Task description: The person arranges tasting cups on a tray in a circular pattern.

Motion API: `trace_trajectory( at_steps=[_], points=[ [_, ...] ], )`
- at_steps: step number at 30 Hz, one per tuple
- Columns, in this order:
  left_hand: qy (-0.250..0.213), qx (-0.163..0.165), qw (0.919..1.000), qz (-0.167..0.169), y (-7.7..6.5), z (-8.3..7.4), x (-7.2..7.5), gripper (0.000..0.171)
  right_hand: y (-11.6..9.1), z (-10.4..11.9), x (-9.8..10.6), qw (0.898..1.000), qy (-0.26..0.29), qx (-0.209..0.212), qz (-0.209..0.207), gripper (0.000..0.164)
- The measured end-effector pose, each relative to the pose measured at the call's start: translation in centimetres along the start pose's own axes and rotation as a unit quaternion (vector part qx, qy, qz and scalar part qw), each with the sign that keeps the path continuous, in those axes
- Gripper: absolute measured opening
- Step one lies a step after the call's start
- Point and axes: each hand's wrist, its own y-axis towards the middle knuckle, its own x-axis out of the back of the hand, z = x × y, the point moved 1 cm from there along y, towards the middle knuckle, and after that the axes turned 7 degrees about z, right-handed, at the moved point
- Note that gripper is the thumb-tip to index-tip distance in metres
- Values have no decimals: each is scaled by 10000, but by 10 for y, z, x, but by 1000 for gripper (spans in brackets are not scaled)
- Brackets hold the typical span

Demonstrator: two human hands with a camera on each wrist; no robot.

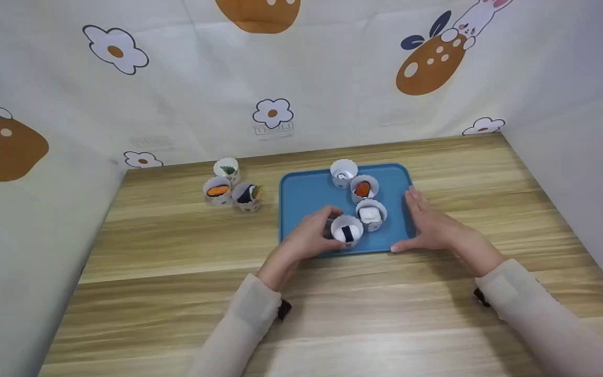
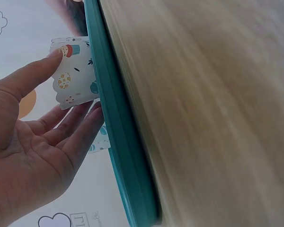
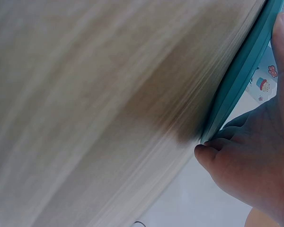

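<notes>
My left hand (image 1: pixel 309 233) has its thumb and fingers around a paper baking cup (image 1: pixel 347 238) near the front of the blue tray (image 1: pixel 306 186). Inside that cup is a white piece crossed by a black strip. The left wrist view shows the thumb against the printed side of the cup (image 2: pixel 73 71). My right hand (image 1: pixel 435 225) touches the tray's right side, fingers stretched along the edge and thumb at the front corner. Behind the gripped cup stand a cup with a white block (image 1: pixel 370 215), one with a red-orange piece (image 1: pixel 363 189), and another cup (image 1: pixel 343 173) at the back.
Left of the tray, three more cups stand grouped on the wooden table (image 1: pixel 176 309): one with an orange piece (image 1: pixel 218 190), one with a dark piece (image 1: pixel 247 196), one with something green (image 1: pixel 227 170). A patterned cloth (image 1: pixel 322 68) hangs behind the table.
</notes>
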Motion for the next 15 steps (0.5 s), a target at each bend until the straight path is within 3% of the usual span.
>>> trace_trajectory(
  at_steps=[15],
  points=[
    [-179, -37, 9998, -72, -7, 3, 5, 64, -1, 0, 1, 10000, -22, -12, 40, 139]
  ],
)
